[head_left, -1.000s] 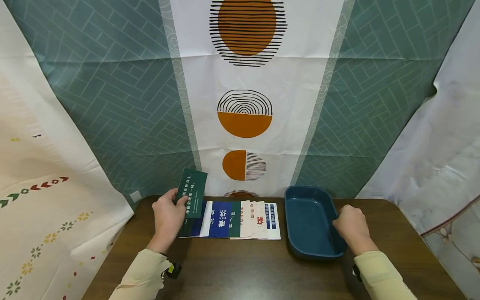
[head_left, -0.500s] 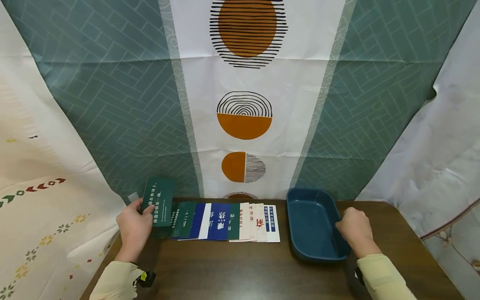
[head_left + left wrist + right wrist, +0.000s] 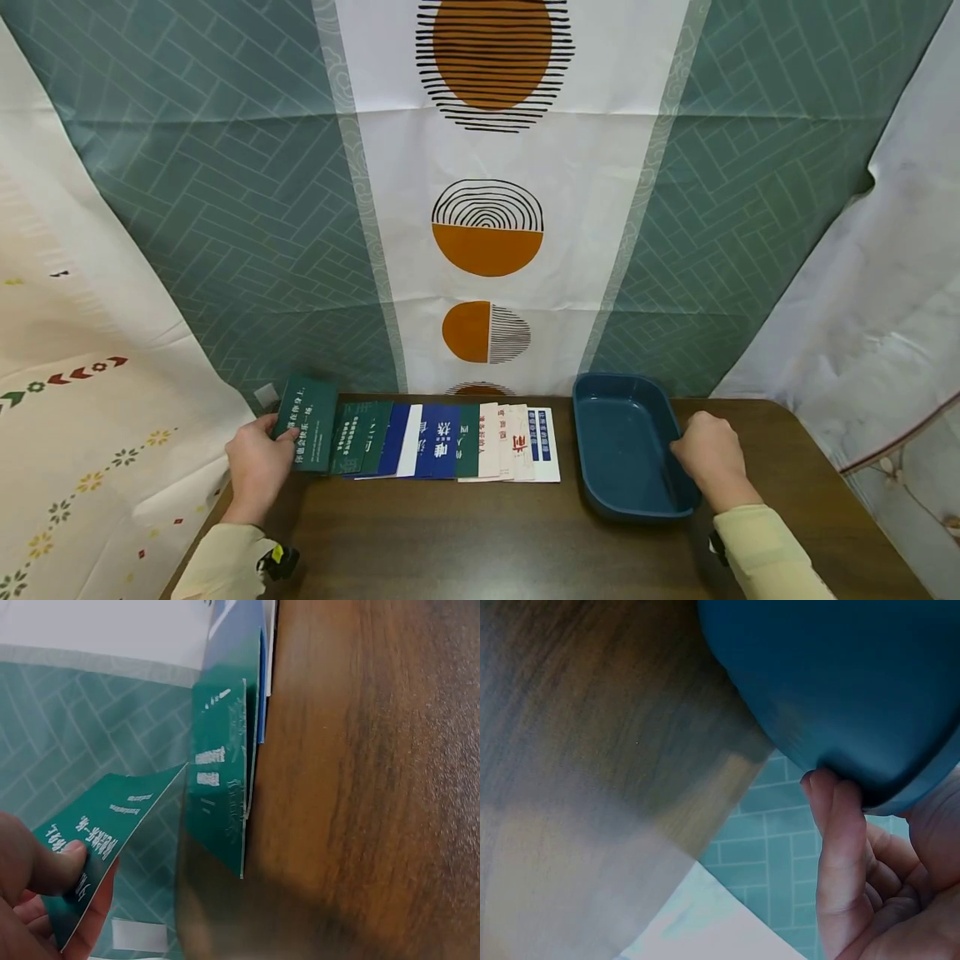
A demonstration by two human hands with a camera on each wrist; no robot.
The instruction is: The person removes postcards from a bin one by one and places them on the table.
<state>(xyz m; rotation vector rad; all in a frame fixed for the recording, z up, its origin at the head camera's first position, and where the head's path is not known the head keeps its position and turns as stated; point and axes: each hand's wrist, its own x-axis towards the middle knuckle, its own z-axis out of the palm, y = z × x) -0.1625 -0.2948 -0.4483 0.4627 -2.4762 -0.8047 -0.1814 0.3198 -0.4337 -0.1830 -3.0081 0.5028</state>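
In the head view my left hand (image 3: pixel 258 467) pinches a dark green card (image 3: pixel 311 423) with white writing, thumb on its face. The left wrist view shows this green card (image 3: pixel 105 825) tilted and apart from the row, fingers behind it. To its right an overlapping row of cards (image 3: pixel 437 442), green, blue, white and cream, lies along the back of the table. My right hand (image 3: pixel 712 458) grips the right rim of a blue rectangular tray (image 3: pixel 630 442). In the right wrist view, fingertips press the outside of the tray wall (image 3: pixel 840 712), the thumb partly out of frame.
The brown wooden table (image 3: pixel 465 542) has rounded back corners. Directly behind it hangs a green and white patterned cloth (image 3: pixel 487 150). Pale cloths hang at the left (image 3: pixel 97 400) and right (image 3: pixel 862 317) sides.
My left hand has carried the green card leftward and then lower, at the row's left end. Another green card at that end is now uncovered. The right hand stays on the tray.
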